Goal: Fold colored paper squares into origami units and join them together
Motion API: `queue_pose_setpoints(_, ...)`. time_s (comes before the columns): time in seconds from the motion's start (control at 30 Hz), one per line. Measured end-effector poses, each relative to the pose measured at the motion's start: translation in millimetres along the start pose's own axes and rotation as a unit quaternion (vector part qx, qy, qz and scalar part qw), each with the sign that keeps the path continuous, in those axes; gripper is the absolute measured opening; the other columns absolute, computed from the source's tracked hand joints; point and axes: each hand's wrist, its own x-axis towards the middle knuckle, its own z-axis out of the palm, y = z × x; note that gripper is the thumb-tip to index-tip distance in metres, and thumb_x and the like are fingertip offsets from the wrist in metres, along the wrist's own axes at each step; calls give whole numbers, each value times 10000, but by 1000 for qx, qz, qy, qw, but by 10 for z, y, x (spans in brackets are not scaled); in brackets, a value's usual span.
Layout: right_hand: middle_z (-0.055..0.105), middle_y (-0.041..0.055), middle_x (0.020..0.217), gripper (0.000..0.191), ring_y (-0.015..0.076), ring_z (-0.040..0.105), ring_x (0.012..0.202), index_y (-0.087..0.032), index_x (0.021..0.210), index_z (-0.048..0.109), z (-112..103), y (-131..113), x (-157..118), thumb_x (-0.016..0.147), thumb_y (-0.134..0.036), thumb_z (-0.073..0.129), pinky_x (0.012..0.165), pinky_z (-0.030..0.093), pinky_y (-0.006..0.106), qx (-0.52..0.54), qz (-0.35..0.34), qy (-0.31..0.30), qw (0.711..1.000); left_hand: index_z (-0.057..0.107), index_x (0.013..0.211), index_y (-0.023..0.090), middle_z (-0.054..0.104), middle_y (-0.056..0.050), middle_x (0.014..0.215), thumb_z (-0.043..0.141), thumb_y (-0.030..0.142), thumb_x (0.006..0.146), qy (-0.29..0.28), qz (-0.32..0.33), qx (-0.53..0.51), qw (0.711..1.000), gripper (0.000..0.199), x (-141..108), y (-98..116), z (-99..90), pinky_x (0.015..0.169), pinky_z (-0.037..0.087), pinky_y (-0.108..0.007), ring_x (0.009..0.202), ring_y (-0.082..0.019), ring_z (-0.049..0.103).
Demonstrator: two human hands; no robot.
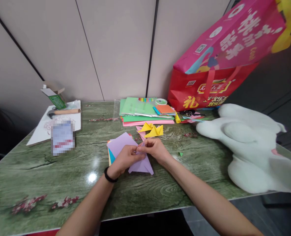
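Observation:
A folded piece of purple paper point(142, 166) is pinched between both hands near the middle of the table. My left hand point(127, 157) has thumb and fingers closed on its left side. With thumb and forefinger together, my right hand point(153, 148) grips its upper edge. Under and behind the left hand lies a stack of coloured paper with a purple sheet point(119, 144) on top. Just beyond the hands are yellow folded pieces point(155, 131) and a pink folded piece point(141, 133). The fingers partly hide the folds between them.
Green and pink sheets point(135, 106) lie at the back, with small orange squares point(165, 109) on them. Red and pink bags point(189, 88) stand behind. A white plush toy point(248, 141) lies right. A hammer point(64, 111) and an open box point(57, 98) are at left.

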Motion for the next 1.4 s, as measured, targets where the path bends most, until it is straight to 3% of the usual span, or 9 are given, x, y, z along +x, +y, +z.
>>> queue_pose_setpoints(0.2, 543, -42, 493, 333, 76, 422, 489, -165, 486, 563, 21, -42, 3, 457, -383, 814, 498, 327, 224, -7, -21, 32, 999, 523, 572, 141, 488, 34, 465, 748, 416, 548, -4, -29, -9, 1000, 356, -24, 27, 9, 386, 230, -192, 408, -81, 426)
queue_pose_setpoints(0.33, 546, -27, 517, 372, 86, 415, 494, -168, 519, 579, 16, -34, 11, 512, -494, 757, 485, 318, 229, -27, -17, 53, 998, 462, 559, 156, 472, 52, 456, 753, 400, 536, -1, -41, -24, 999, 380, -27, 25, 14, 384, 220, -181, 391, -59, 390)
queue_pose_setpoints(0.5, 426, -50, 453, 434, 76, 335, 466, -175, 464, 492, -5, -38, 14, 562, -532, 717, 462, 264, 226, -79, -63, 88, 991, 477, 573, 153, 472, 52, 455, 747, 410, 538, -16, -57, -17, 998, 375, -23, 16, 26, 387, 230, -183, 390, -61, 393)
queue_pose_setpoints(0.67, 560, -2, 606, 401, 114, 476, 559, -166, 655, 605, -13, -41, 11, 569, -547, 698, 539, 360, 242, -100, -49, 22, 994, 533, 584, 134, 487, 45, 479, 750, 393, 546, -14, -39, -17, 999, 340, -22, 21, 23, 403, 249, -183, 414, -61, 400)
queue_pose_setpoints(0.77, 506, -24, 532, 399, 91, 415, 497, -158, 573, 560, -21, -8, 10, 542, -521, 723, 492, 310, 231, -148, -33, -18, 988, 648, 707, 109, 542, 18, 530, 745, 398, 557, -23, -31, -16, 999, 340, -11, 9, 21, 431, 292, -198, 449, -84, 443)
queue_pose_setpoints(0.9, 391, -56, 458, 449, 61, 300, 459, -166, 464, 447, -35, 29, 15, 576, -524, 693, 454, 228, 226, -175, -40, 1, 984, 684, 730, 103, 495, 33, 481, 755, 426, 535, 2, -23, 8, 1000, 384, 7, -19, 11, 412, 252, -201, 426, -82, 406)
queue_pose_setpoints(1.23, 352, -69, 458, 476, 57, 272, 464, -170, 469, 426, -45, -5, 21, 571, -554, 689, 448, 200, 221, -172, -43, 14, 984, 568, 527, 107, 393, 41, 474, 682, 516, 611, 16, 14, -2, 1000, 433, -1, -11, -28, 419, 174, -191, 456, -52, 275)
queue_pose_setpoints(1.4, 356, -66, 477, 491, 63, 290, 470, -174, 496, 437, -30, -29, 35, 602, -608, 640, 449, 221, 217, -147, -48, 11, 988, 569, 535, 112, 447, 29, 492, 696, 523, 585, 58, 2, -38, 998, 433, 6, 6, -20, 426, 208, -190, 465, -61, 323)
